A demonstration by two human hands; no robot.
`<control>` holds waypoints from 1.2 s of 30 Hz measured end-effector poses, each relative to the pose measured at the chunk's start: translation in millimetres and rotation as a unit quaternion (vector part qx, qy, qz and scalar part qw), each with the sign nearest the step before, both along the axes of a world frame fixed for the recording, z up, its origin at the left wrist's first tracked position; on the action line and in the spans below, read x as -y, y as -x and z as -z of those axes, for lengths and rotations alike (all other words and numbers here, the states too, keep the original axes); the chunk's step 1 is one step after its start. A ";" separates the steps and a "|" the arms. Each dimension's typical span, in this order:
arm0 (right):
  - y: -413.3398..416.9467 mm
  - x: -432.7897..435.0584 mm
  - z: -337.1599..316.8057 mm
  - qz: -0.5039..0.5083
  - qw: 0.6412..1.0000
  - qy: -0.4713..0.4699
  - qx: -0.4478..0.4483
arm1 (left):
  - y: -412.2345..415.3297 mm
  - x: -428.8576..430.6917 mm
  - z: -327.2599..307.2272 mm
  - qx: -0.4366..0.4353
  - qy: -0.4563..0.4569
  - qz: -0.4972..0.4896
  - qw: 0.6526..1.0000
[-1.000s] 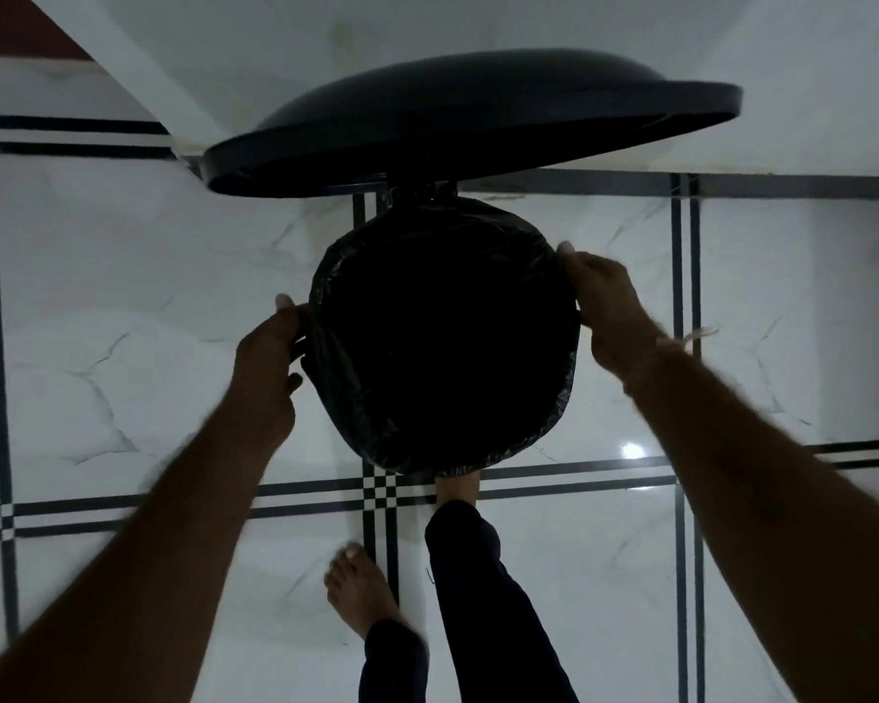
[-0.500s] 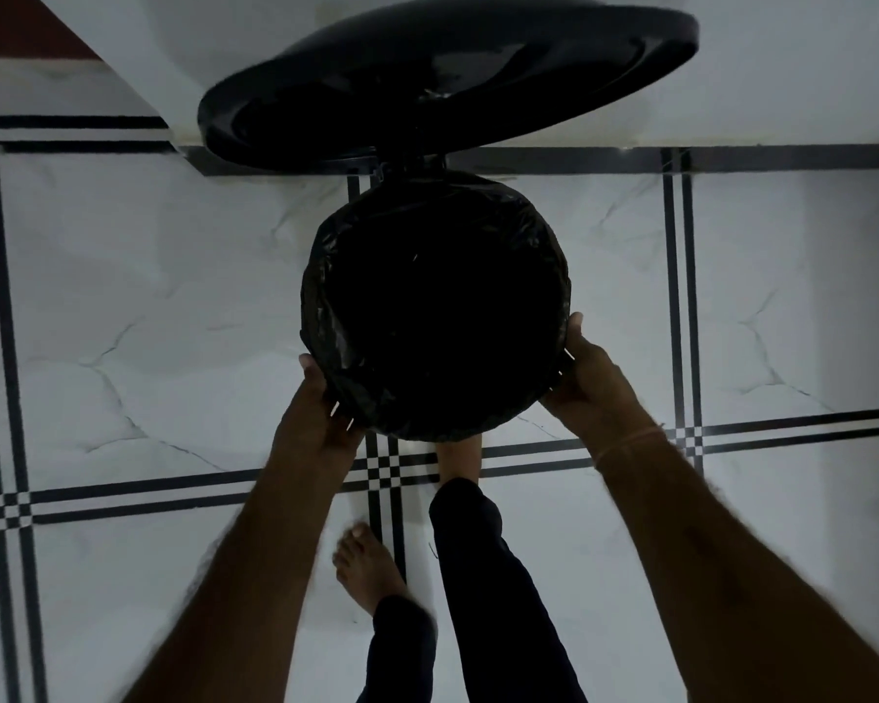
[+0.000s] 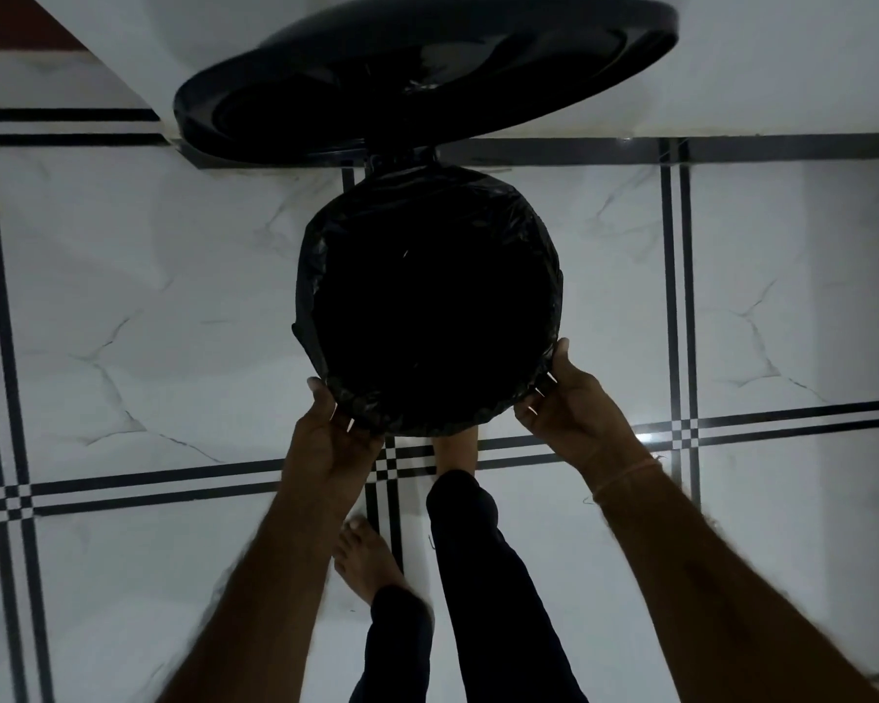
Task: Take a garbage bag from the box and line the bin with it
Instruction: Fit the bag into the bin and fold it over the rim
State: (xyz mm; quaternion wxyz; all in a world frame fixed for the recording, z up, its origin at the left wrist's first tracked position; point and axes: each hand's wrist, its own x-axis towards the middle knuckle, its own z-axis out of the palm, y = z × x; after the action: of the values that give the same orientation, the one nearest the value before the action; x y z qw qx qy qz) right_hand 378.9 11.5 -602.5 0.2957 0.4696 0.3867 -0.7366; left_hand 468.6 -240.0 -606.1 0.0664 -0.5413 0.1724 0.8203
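Note:
A round black bin [image 3: 478, 418] stands on the floor against the wall, its lid [image 3: 427, 78] raised behind it. A black garbage bag [image 3: 427, 205] lies over the rim and hangs into the dark inside. My left hand [image 3: 333, 428] grips the bag's folded edge at the near-left of the rim. My right hand [image 3: 574, 403] grips the bag's edge at the near-right. The box is not in view.
White marble floor tiles [image 3: 148, 322] with black stripe borders surround the bin. A white wall [image 3: 782, 58] runs behind it. My bare right foot [image 3: 455, 449] rests at the bin's base, apparently on its pedal, and my left foot [image 3: 364, 555] stands behind.
Both hands slid from the sides of the rim to its near edge, staying on the bag. The lid has tipped up further and the view has moved closer.

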 end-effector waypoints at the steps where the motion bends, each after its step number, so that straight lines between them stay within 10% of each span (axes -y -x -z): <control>1: -1.1 1.5 0.1 -0.002 1.000 -0.001 0.003 | 0.4 -1.4 1.8 -0.007 -0.001 -0.013 1.000; 14: -55.3 39.2 4.8 0.039 0.996 0.068 0.031 | -16.0 -44.4 -2.3 0.037 -0.054 -0.043 0.997; 36: 52.6 20.3 -20.1 -0.022 0.994 -0.110 0.003 | 31.9 19.6 -11.8 0.056 0.047 0.016 0.997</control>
State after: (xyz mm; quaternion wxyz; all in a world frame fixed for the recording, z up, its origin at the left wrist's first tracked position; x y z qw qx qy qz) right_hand 326.2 -8.8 -582.4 0.2597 0.4931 0.4748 -0.6811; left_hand 436.6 -259.6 -594.2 0.0641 -0.5860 0.2153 0.7786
